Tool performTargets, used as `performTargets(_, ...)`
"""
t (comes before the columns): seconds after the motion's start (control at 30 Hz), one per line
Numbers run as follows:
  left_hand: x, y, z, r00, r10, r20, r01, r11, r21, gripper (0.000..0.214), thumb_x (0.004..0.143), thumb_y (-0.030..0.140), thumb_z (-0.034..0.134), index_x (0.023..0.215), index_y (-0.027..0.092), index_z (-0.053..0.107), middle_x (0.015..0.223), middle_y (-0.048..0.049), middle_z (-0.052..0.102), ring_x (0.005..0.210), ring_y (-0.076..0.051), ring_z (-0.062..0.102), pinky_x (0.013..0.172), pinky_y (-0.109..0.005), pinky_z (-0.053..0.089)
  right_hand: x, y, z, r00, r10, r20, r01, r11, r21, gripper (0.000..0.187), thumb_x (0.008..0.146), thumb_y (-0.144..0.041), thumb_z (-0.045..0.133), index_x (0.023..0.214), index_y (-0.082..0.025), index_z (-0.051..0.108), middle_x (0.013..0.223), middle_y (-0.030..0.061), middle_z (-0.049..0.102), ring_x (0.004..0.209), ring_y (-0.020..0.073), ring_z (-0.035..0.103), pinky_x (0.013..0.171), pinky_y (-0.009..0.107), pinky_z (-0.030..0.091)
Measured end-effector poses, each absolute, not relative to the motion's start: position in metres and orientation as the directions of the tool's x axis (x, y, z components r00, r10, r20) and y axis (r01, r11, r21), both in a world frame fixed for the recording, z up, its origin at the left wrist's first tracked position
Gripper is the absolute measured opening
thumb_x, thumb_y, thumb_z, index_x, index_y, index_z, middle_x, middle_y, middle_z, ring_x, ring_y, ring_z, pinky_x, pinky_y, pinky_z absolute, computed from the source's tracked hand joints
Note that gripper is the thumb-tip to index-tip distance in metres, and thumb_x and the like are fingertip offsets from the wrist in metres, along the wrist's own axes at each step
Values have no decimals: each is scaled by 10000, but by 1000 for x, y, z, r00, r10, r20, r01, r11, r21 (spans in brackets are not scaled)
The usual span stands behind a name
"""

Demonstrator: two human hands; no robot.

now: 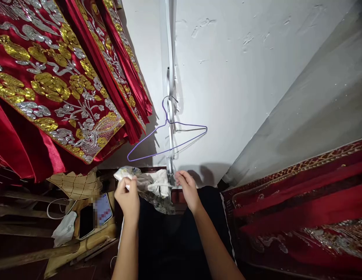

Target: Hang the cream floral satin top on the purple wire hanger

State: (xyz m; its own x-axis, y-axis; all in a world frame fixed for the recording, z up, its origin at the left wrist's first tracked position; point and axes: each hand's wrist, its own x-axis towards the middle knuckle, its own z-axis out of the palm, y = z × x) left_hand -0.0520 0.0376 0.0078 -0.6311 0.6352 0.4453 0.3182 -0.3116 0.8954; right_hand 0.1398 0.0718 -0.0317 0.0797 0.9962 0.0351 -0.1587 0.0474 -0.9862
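Observation:
Closed around part of a pale cloth with a faint pattern [159, 182] is my left hand [128, 196]; white fabric shows between its thumb and fingers. The cloth hangs in soft folds over my lap. To the right of it, my right hand [188, 188] is raised with thumb and fingertips pinched together. Whatever may be between those fingertips is too small to make out. Above both hands, a purple wire hanger [169, 152] hangs by its hook against a narrow strip on the wall, with no garment on it.
Red garments with gold and silver sequins [52, 87] hang at upper left. Two phones, one dark [86, 221] and one lit [103, 210], lie on a wooden stool [95, 245] beside crumpled white tissue [65, 229]. Red embroidered fabric [300, 210] spreads at right. A white wall [242, 85] stands ahead.

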Motion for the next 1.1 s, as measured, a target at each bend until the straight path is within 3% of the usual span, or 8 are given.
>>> performTargets(0.3,23,-15,25,305,855,418,488,-518,703,118,931,295,618,838,225,601,941,-57,627,1035,-248,567,916,-397,459,140,55,7,-623,728,-287,-334,-579,-743,638,862,-770,512,615,-185,566,585,3,525,549,123,459,552,262,370)
performTargets(0.5,-5,11,32,199,825,529,406,-561,722,603,980,388,561,1502,266,282,1506,-154,396,1433,-301,353,1182,-511,298,153,67,41,-481,859,-173,-376,-381,-845,323,808,-483,760,874,-168,722,773,16,666,711,145,592,696,254,460)
performTargets(0.6,-18,28,36,355,854,380,298,-489,820,527,1044,528,298,1472,230,373,1444,-141,491,1327,-286,478,1128,-455,382,157,65,65,-585,799,-139,-208,-313,-927,285,770,-404,801,883,-153,727,826,30,686,781,160,621,759,267,476)
performTargets(0.7,-32,42,37,554,806,210,344,-452,823,642,1029,610,178,1062,188,660,1030,-84,681,1003,-253,604,1003,-399,461,172,63,92,-767,630,-124,55,-127,-990,280,722,-337,843,883,-143,722,831,29,694,759,161,627,716,272,477)
performTargets(0.8,-52,51,33,592,803,70,494,-431,755,595,996,634,335,754,183,639,735,-26,623,797,-208,577,894,-344,476,198,67,116,-670,742,-40,184,114,-976,196,736,-301,802,830,-159,704,825,31,692,736,170,635,658,270,483)
performTargets(0.9,-76,53,35,528,850,7,611,-385,691,516,954,609,455,726,177,619,650,1,559,687,-173,533,753,-288,459,215,83,124,-293,938,187,232,259,-937,80,773,-232,675,842,-190,669,835,32,673,678,161,609,580,260,456)
performTargets(1.0,-93,48,47,454,891,29,679,-366,636,444,975,546,433,803,183,622,651,10,540,651,-163,511,679,-267,417,210,107,105,-29,961,274,280,271,-921,320,769,-212,591,1076,-234,678,892,38,685,677,167,587,581,264,442)
performTargets(1.1,-98,40,61,398,916,54,726,-351,591,371,1018,471,362,926,208,607,726,7,579,691,-172,543,669,-263,394,192,132,70,-77,976,205,322,219,-921,490,804,-267,540,1285,-274,633,931,31,690,771,189,595,678,281,458)
